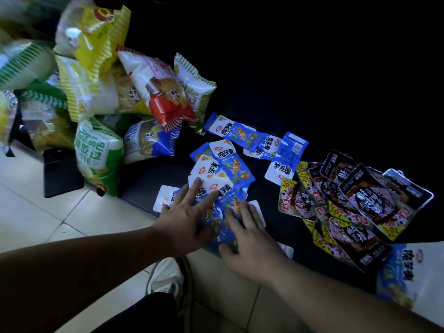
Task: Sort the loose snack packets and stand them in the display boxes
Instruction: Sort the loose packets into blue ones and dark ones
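A loose heap of blue-and-white snack packets (225, 169) lies on a dark low shelf (269, 92). My left hand (186, 216) rests flat on the near part of that heap with its fingers spread. My right hand (249, 239) lies beside it, fingers straight on the same blue packets. More blue packets (266, 144) are scattered further back. To the right sits a pile of black-and-purple packets (355, 203) with yellow corner labels. A blue-and-white display box (413, 275) shows at the right edge.
Large chip bags (101, 92) in yellow, green, red and blue are stacked at the left. A dark flat object (61, 171) lies on the pale tiled floor (48, 212). My shoe (168, 277) is below the hands.
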`<state>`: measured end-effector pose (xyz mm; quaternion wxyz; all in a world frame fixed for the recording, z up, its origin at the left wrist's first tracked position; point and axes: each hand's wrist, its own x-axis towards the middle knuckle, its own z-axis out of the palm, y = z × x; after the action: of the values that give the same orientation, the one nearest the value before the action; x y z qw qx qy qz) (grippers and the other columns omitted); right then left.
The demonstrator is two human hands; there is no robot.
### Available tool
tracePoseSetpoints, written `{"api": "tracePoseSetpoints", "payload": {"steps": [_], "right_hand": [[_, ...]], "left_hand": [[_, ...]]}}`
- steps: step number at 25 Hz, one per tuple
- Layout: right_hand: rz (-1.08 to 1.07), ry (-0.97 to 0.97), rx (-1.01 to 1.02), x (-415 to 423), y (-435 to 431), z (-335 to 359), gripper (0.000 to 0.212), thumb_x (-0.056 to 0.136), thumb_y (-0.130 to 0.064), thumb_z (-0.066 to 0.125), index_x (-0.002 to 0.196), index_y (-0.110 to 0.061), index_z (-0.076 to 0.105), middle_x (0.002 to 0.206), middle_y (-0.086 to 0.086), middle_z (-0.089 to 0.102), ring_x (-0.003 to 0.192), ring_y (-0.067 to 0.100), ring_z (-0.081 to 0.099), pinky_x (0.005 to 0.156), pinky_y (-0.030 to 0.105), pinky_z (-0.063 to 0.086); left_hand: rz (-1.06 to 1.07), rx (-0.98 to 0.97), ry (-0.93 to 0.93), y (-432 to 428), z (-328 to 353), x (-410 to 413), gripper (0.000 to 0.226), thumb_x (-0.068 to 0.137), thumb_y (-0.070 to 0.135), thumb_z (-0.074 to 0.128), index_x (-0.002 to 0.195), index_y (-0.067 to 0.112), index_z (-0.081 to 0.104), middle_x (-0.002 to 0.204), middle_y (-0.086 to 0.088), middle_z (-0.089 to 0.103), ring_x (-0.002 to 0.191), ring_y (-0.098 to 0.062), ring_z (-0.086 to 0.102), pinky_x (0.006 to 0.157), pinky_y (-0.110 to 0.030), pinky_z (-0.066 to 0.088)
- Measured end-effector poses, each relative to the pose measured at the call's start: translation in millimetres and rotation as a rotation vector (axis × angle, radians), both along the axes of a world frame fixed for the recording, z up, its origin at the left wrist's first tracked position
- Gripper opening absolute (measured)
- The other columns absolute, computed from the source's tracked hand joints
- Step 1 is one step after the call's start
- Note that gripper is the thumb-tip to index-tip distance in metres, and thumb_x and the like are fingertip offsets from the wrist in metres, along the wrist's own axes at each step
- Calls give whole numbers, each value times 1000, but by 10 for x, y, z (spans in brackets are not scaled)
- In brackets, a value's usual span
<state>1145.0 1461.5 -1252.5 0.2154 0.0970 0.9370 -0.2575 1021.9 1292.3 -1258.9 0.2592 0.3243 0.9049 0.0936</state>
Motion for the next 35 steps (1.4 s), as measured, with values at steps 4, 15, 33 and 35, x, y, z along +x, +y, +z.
{"api": "tracePoseSetpoints", "payload": {"steps": [4,15,33,35], "right_hand": [[-81,218,145,-406,235,134,49,102,-46,41,146,-25,46,161,0,29,147,25,30,108,41,43],[-111,-73,88,-549,685,22,73,105,-55,29,164,-25,-2,172,-6,-8,155,13,-22,125,46,-14],[-410,57,117,968,1117,1089,46,104,-50,42,137,-20,54,135,4,50,125,28,51,94,37,49],[-503,134,289,1350,1278,1161,48,104,-47,42,142,-20,51,152,7,39,145,30,33,112,41,38]], "left_hand": [[1,-21,128,152,29,-46,81,87,73,43,154,54,2,167,2,-23,155,-31,-16,117,-67,21],[-155,-204,34,526,-12,68,109,63,93,48,151,58,-6,165,10,-28,152,-30,-28,110,-76,17],[-335,-68,-55,1704,1368,503,56,100,40,54,151,21,40,148,-10,51,125,-29,58,81,-23,43],[-260,57,-181,1824,1309,906,53,98,37,57,147,23,45,143,-10,56,117,-30,62,84,-27,51]]}}
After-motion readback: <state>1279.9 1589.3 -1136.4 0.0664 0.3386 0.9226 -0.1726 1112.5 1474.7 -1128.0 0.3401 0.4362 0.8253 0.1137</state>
